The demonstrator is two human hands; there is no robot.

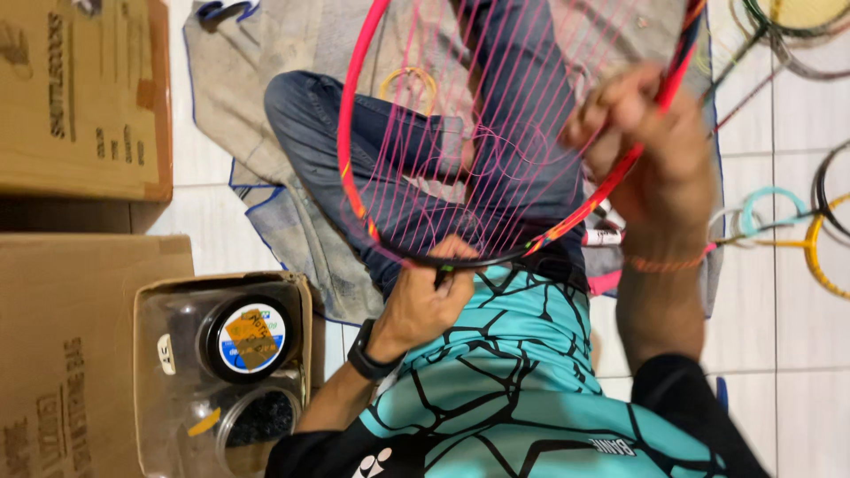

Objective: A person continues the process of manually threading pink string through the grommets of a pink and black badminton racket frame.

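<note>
Head view, landmark: the red racket frame (354, 133), held over the person's lap, its pink strings (460, 106) only partly laced.
Left hand: the left hand (425, 296) sits at the lower edge of the frame, where the rim turns black; its fingers (452, 265) are pressed together, pinching something small and dark against the rim. A black watch (365, 354) is on that wrist.
Right hand: the right hand (651, 146) is at the frame's right side, blurred; its fingers (611, 106) curl round the rim, and I cannot tell just what they pinch. An orange band (664, 263) rings the wrist.
Behind the frame: jeans (390, 168) on crossed legs, seen through the strings, and a grey cloth (266, 106) on the white tiled floor (779, 310).
Below the frame: a teal shirt with black lines (513, 372).
Left of the frame: cardboard boxes (80, 97), and a clear jar with a black lid (243, 341).
Right of the frame: other racket heads (828, 239) lying on the floor, well apart from the hands.
In the way: the strings and the right forearm cover part of the lap.
</note>
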